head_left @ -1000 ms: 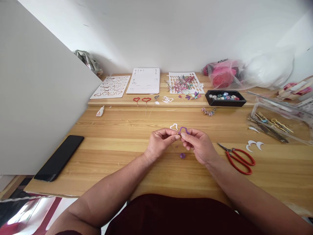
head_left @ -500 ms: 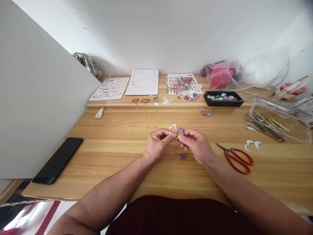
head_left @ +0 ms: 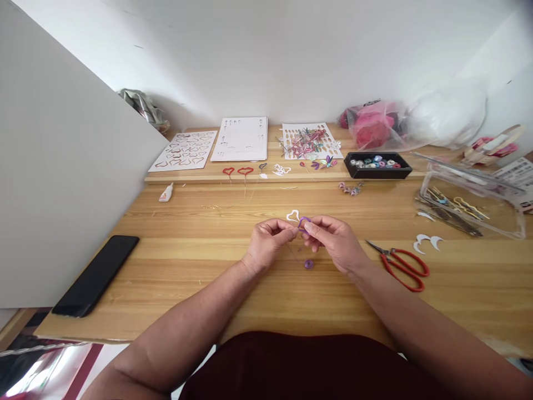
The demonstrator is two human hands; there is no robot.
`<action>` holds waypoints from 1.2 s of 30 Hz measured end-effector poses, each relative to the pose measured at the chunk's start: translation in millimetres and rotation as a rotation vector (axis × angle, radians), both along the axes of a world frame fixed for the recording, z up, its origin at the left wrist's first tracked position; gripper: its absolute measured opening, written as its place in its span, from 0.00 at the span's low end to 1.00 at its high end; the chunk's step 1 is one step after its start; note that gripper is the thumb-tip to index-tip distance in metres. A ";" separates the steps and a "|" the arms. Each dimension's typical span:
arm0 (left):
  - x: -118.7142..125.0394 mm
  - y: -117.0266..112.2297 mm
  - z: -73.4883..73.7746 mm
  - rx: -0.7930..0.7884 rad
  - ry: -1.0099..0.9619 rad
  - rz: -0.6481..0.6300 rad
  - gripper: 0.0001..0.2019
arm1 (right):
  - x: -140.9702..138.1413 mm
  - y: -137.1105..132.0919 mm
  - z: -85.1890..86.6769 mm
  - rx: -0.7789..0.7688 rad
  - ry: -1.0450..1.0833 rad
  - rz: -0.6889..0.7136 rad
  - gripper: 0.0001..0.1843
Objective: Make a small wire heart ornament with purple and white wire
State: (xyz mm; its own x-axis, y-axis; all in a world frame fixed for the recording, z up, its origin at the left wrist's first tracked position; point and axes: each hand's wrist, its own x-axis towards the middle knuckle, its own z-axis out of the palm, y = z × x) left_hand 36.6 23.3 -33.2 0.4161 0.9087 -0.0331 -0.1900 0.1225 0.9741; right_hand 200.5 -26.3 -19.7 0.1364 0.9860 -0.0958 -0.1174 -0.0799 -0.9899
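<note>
While the right hand pinches a purple loop between thumb and fingers, the left hand is drawn to a tight pinch at the loop's left end, over the middle of the wooden surface. A white cutout lies just beyond. Open wood stretches left from the hands to a phone near the left edge and a small bottle short of the raised shelf, whose front edge bounds the far side. Room is tighter on the right, where red-handled scissors lie near the right hand, with white crescents and a clear case farther out. The grip hides part of the loop, and whether the left hand holds the loop itself or a thread cannot be told. A purple coil rests just below the hands. At far right, a white label shows dark bars, partly cut off. Its print is too small to read, as are the bottle's red marking and the dark marks on the papers.
</note>
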 end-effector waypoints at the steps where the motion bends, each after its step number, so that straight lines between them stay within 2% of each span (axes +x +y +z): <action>1: -0.2 0.0 0.0 -0.003 0.007 -0.001 0.09 | 0.6 0.5 0.7 -0.007 -0.004 -0.001 0.18; 8: 0.1 0.4 -2.9 -0.017 0.055 -0.027 0.09 | -0.1 1.1 -1.0 0.126 -0.114 -0.063 0.16; 14: 0.5 -1.1 1.0 -0.018 0.059 -0.019 0.09 | 2.1 1.1 0.2 0.089 -0.157 -0.005 0.18; 20: 0.6 -3.9 4.3 -0.009 0.087 -0.049 0.11 | 1.8 -1.8 2.3 0.266 -0.370 -0.101 0.15; 26: -0.2 -0.8 2.3 0.002 0.022 0.000 0.10 | 3.2 0.4 1.2 0.135 -0.171 0.043 0.17; 32: 0.9 -0.5 1.5 -0.055 -0.017 -0.001 0.10 | 2.1 0.1 -2.2 0.180 -0.291 -0.053 0.17; 36: 1.0 1.4 -1.9 -0.077 -0.050 0.000 0.11 | 4.5 0.8 2.6 0.051 -0.120 0.025 0.19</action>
